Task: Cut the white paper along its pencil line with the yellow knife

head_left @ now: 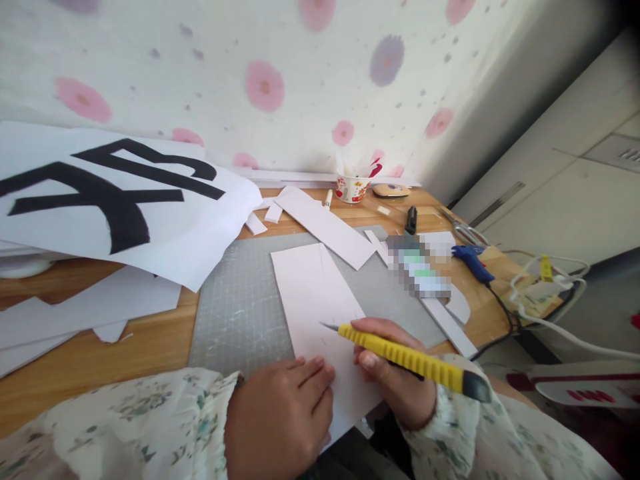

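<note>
My right hand [395, 380] is closed around a yellow craft knife [415, 357] with a dark end cap. Its blade points left over a white foam board sheet [310, 293]; I cannot tell whether the tip touches the surface. Small pencil marks show on the sheet close to the blade. My left hand [285, 413] lies palm down on the sheet's near left part, fingers laid out on it and nothing in its grasp. Under the sheet is a grey cutting mat [230, 300], and the sheet's near end overhangs the table edge.
Large white paper with black strokes [165, 227] covers the left side. White board strips [325, 227] lie behind the sheet. To the right are a blurred phone [420, 270], a blue glue gun [475, 263], scissors [465, 230] and cables. A patterned paper cup [353, 189] stands at the back.
</note>
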`<state>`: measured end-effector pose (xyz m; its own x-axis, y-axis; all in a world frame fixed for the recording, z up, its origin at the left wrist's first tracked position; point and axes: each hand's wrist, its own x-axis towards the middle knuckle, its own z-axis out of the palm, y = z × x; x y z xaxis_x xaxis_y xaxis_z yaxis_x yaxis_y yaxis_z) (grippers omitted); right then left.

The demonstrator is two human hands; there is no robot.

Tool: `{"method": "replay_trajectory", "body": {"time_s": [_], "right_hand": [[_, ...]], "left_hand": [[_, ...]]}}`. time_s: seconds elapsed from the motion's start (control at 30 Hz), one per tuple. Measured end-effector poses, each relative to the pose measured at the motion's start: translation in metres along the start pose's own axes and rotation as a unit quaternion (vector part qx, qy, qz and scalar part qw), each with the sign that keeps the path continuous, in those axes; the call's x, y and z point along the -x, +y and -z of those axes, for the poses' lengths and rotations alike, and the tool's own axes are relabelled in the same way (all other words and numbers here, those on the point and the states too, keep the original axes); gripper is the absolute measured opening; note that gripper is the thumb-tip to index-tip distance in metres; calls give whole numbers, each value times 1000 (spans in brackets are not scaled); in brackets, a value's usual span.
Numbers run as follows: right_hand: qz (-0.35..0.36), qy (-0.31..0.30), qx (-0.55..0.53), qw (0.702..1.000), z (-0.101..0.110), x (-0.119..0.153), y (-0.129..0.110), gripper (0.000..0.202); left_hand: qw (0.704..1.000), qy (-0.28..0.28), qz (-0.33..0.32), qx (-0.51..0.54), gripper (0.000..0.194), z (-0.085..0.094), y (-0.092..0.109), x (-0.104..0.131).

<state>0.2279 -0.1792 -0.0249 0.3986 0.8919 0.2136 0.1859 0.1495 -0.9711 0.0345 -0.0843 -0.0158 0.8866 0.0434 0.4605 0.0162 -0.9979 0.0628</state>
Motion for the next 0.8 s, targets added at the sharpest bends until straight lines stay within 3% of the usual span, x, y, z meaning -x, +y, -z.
{"method": "replay_trajectory", "body": {"time_s": [0.17, 0.3, 0.5, 0.8], "right_hand": [[99, 53, 160, 981, 2, 1, -10, 19], [87, 79, 175, 977, -1, 4, -6, 16], [30, 85, 137, 986, -3, 5, -1, 24], [-24, 35, -12, 999, -6, -1, -4, 25]], "left_hand": [[1000, 5, 3, -7, 19, 0, 0, -1], [1000, 4, -1, -13, 19, 0, 0, -1], [1000, 4, -3, -11, 19, 1, 1, -1], [999, 31, 8, -12, 26, 3, 0, -3]]}}
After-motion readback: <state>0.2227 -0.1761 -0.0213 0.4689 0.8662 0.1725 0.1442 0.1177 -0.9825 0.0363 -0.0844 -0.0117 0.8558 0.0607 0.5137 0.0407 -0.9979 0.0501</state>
